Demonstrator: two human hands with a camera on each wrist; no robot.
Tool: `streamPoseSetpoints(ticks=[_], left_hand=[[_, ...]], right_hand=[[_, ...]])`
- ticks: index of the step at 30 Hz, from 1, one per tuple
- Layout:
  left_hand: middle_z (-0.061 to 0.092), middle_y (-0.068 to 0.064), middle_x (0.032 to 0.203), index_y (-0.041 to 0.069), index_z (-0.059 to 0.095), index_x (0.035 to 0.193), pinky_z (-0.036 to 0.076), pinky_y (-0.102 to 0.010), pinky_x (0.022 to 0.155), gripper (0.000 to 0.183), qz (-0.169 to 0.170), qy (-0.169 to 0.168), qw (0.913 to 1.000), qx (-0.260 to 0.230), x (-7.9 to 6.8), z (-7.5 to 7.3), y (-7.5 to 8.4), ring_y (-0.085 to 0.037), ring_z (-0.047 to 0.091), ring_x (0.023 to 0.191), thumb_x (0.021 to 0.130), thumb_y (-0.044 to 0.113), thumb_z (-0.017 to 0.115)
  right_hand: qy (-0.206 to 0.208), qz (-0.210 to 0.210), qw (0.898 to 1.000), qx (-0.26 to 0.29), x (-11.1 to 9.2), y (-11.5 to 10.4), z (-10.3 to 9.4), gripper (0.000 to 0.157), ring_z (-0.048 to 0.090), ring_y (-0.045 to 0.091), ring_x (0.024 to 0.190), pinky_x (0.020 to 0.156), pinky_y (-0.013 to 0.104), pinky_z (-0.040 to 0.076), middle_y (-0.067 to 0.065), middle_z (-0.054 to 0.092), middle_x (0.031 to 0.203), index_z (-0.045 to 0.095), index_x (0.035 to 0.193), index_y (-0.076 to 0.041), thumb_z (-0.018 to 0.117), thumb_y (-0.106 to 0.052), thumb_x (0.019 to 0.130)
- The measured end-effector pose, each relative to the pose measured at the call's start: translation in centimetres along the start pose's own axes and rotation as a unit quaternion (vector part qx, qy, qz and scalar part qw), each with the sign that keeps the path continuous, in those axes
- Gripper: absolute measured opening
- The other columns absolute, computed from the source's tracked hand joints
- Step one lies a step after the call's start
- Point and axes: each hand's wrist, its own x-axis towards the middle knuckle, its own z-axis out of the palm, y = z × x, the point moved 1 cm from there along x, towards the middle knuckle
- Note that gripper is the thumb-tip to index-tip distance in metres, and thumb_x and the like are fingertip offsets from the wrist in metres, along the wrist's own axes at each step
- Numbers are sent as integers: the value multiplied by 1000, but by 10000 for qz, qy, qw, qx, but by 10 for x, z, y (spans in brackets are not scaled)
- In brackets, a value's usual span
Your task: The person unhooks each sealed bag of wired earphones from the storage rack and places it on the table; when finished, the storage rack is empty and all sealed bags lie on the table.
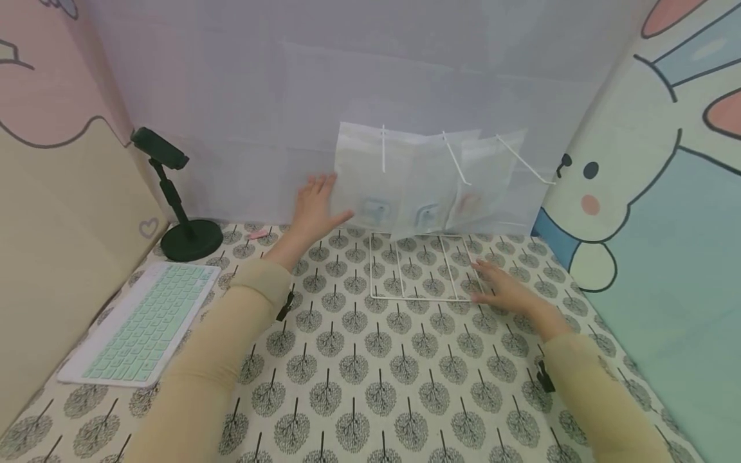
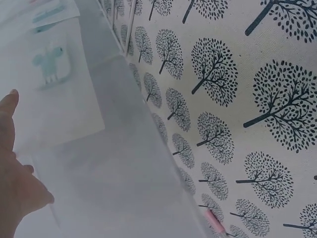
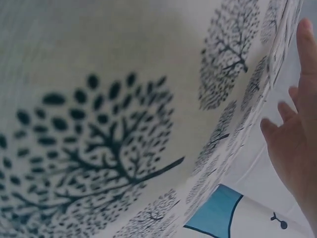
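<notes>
Three translucent white bags hang from the hooks (image 1: 383, 149) of a white wire rack (image 1: 428, 299), whose base lies on the patterned cloth. The left bag (image 1: 370, 167), middle bag (image 1: 425, 170) and right bag (image 1: 492, 170) each show a small item or print near the bottom. My left hand (image 1: 315, 209) is at the left bag's left edge, fingers spread and thumb across its lower corner. In the left wrist view, a teal shape (image 2: 51, 62) shows on or through the bag. My right hand (image 1: 506, 289) is by the base's right side, fingers loosely extended, holding nothing.
A black stand (image 1: 191, 240) with a tilted head is at the back left. In front of it lies a white keyboard (image 1: 145, 331) with mint keys. A small pink object (image 1: 258, 235) lies near the back edge. Cloth walls (image 1: 231, 83) enclose the table.
</notes>
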Motion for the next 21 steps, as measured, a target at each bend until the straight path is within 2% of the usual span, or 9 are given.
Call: streamPoseSetpoints(ticks=[4,7,11,16,21], left_hand=[[17,-12,157,17,12,153,8,-53,118,89,122,155,9986,-485,4,4,2,-35,10,144,86,43,65],[20,-11,156,21,14,152,11,-50,118,85,129,232,9941,-1054,4,7,3,-32,13,144,87,37,66],[25,-10,154,25,15,152,14,-47,118,83,117,331,9865,-1601,3,13,2,-30,19,142,87,32,66],[44,-11,140,19,23,150,23,-41,117,76,203,823,9754,-2035,2,22,-2,-28,36,133,88,24,66],[52,-9,128,19,31,147,30,-39,113,69,178,1256,9596,-2510,0,27,-3,-25,45,123,88,15,66]], right_hand=[[-143,-51,9997,200,1,10,3,90,22,47,136,112,60,18,29,22,150,27,146,1,71,-42,81],[-147,-29,9997,211,1,16,5,90,26,47,135,112,60,19,28,26,149,29,146,-1,70,-46,80],[-191,268,9992,248,1,21,7,92,28,47,134,111,61,19,25,29,149,30,147,-6,69,-53,78],[-246,656,9972,252,-1,23,7,92,28,49,133,110,63,18,26,29,148,31,146,-8,68,-57,77],[-222,586,9974,364,-2,24,6,90,25,48,135,112,61,17,26,29,148,34,144,-4,71,-52,78]])
